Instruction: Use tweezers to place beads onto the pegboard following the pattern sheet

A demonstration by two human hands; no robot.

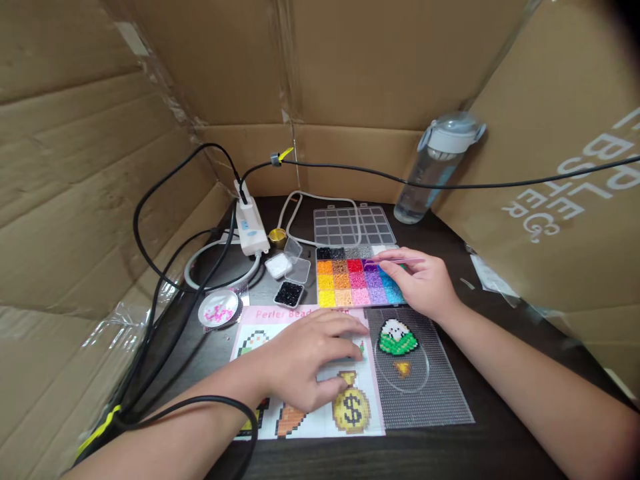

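Looping across the left forearm, a black cable (215, 399) lies nearest. Beyond it, before the bead box (317, 279), the left hand (315, 360) spreads loosely over a pattern sheet (377, 427), gripping nothing visible. Also before the box, rightward, a clear pegboard (445, 403) carries a green-and-white bead figure (399, 339) with a yellow bead patch (403, 369) below. Over the box, the right hand (425, 283) pinches pink tweezers (415, 261), tips near purple beads. Left of the box sits a dish (202, 312) of pink beads; behind-right leans a bottle (435, 170).
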